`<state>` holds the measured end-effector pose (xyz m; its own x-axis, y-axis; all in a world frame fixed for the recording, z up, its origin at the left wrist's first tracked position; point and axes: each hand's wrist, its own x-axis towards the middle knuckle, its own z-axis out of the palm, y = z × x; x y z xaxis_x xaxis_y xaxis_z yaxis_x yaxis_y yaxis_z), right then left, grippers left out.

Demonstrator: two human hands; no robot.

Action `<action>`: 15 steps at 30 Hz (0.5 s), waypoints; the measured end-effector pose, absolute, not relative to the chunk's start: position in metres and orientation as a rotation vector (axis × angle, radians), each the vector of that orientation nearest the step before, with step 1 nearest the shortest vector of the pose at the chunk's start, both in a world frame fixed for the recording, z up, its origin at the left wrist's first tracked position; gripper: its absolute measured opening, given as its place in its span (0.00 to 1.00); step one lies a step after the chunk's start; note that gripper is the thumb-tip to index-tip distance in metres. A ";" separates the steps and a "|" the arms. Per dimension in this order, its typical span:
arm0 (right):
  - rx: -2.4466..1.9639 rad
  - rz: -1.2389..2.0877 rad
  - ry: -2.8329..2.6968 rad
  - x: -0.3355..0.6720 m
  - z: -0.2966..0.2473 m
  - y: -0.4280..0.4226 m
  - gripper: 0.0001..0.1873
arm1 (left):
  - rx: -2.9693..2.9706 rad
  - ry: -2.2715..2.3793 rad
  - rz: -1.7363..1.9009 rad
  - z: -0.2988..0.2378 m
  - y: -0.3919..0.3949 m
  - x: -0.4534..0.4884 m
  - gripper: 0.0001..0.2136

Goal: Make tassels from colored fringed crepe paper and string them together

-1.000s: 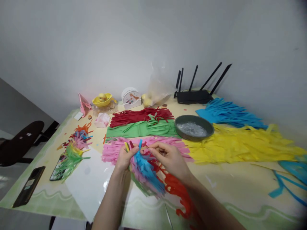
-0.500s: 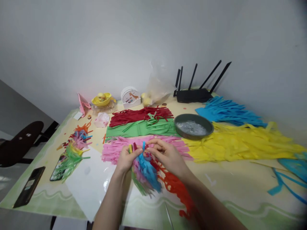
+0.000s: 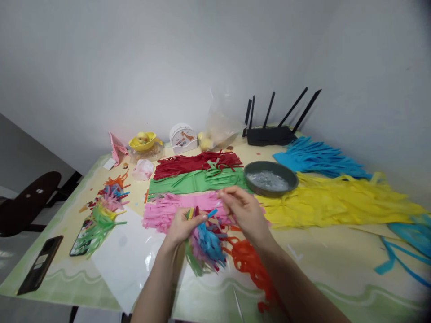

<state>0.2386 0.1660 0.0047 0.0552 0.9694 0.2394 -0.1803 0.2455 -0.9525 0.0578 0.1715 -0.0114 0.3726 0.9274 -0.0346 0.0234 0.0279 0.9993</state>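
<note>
My left hand (image 3: pixel 182 226) pinches the tops of several paper tassels (image 3: pixel 210 244) in blue, pink, green and dark red. A blue stub (image 3: pixel 212 213) pokes out past its thumb, beside yellow and dark red ones. My right hand (image 3: pixel 240 208) is held a little above and to the right of that stub, thumb and fingers pinched together. A faint whitish bit shows at its fingertips, too small to make out. Beneath my right wrist lies orange fringed paper (image 3: pixel 247 260). Pink fringed paper (image 3: pixel 161 211) lies just behind both hands.
A dark round pan (image 3: pixel 271 193) holds clear crinkled material. Green (image 3: pixel 185 180), red (image 3: pixel 198 163), yellow (image 3: pixel 336 202) and blue (image 3: pixel 319 157) fringed paper lies around it. A black router (image 3: pixel 269 135) stands behind. Finished-looking tassels (image 3: pixel 101 220) and a phone (image 3: pixel 42 262) lie left.
My right hand has drawn away from the blue stub, up and to the right. The stub now leans to the right. My left hand has kept its hold on the tassels.
</note>
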 end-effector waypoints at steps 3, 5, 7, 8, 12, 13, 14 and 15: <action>-0.825 1.027 -0.930 0.243 0.005 0.165 0.12 | 1.333 0.997 0.927 -0.016 0.173 0.059 0.16; -0.860 0.991 -1.061 0.242 0.004 0.163 0.11 | 1.340 0.997 1.004 -0.018 0.174 0.060 0.18; -0.919 0.965 -1.297 0.237 0.002 0.162 0.10 | 1.395 0.986 1.044 -0.017 0.174 0.061 0.18; -0.938 0.962 -1.403 0.233 0.000 0.161 0.10 | 1.429 0.993 1.036 -0.016 0.174 0.061 0.16; -0.965 1.013 -1.589 0.221 -0.004 0.158 0.10 | 1.500 1.044 0.938 -0.014 0.173 0.060 0.16; -0.957 1.035 -1.600 0.220 -0.004 0.158 0.09 | 1.498 1.047 0.929 -0.014 0.172 0.060 0.16; -0.941 1.061 -1.598 0.220 -0.004 0.158 0.09 | 1.486 1.045 0.929 -0.013 0.172 0.060 0.17; -0.921 1.086 -1.581 0.220 -0.004 0.159 0.09 | 1.463 1.031 0.930 -0.011 0.171 0.060 0.16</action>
